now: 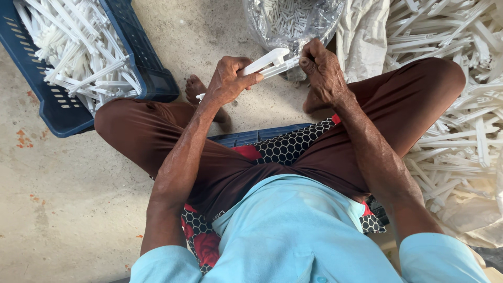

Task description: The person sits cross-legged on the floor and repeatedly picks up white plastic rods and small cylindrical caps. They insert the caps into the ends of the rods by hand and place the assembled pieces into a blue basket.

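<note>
My left hand [226, 79] wraps tight round a white plastic strip [270, 62]; right hand [324, 71] pinches its far end, probably to snap a piece off. Just beyond the strip: a foil-lined bowl [293, 21] of small pieces. Blue crate [112, 50] left of the strip, loose pile [456, 89] right. Nothing blocks it.

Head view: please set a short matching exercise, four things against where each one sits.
Things:
1. blue crate
2. loose heap of white plastic strips
3. clear bag of small white pieces
4. white plastic piece

Places:
A. top centre, beyond the feet
B. between left hand and right hand
C. upper left, beside the left knee
D. right side, on pale sacking

Pairs: 1-C, 2-D, 3-A, 4-B
</note>
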